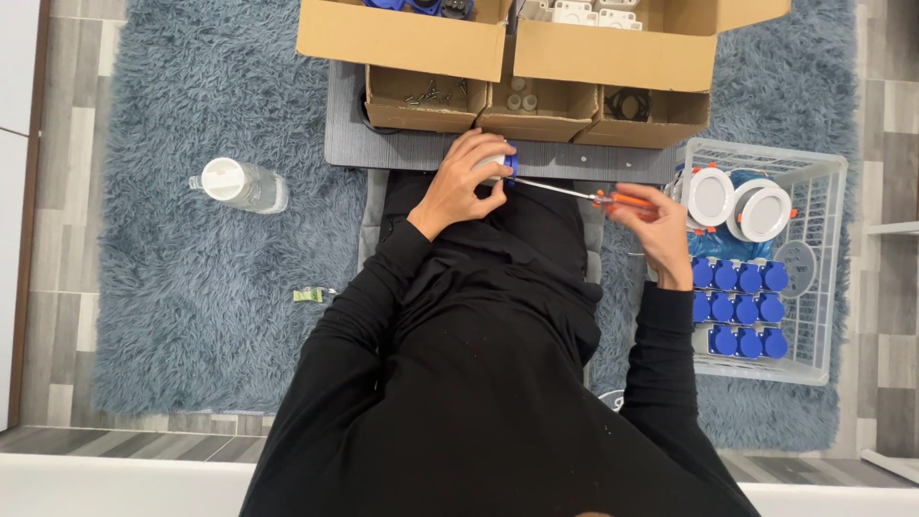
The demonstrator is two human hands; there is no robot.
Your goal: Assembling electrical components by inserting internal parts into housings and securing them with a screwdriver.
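Seen from above, the left hand [459, 187] closes its grip around a small blue-and-white fitting [502, 163] at the near edge of the grey tabletop [402, 148], while the right hand [656, 230] pinches an orange-handled screwdriver [584, 194] aimed at it. The tip could slip toward the fingers (the fitting is held, not braced). The hand hides the screw.

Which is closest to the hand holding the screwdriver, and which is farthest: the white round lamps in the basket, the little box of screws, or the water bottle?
Measured from the right hand in the head view:
1. White round lamps, just beside it in the white basket.
2. Box of screws, farther off, up on the grey board across from the lamps.
3. Water bottle, farthest, lying on the blue rug beyond the left hand.
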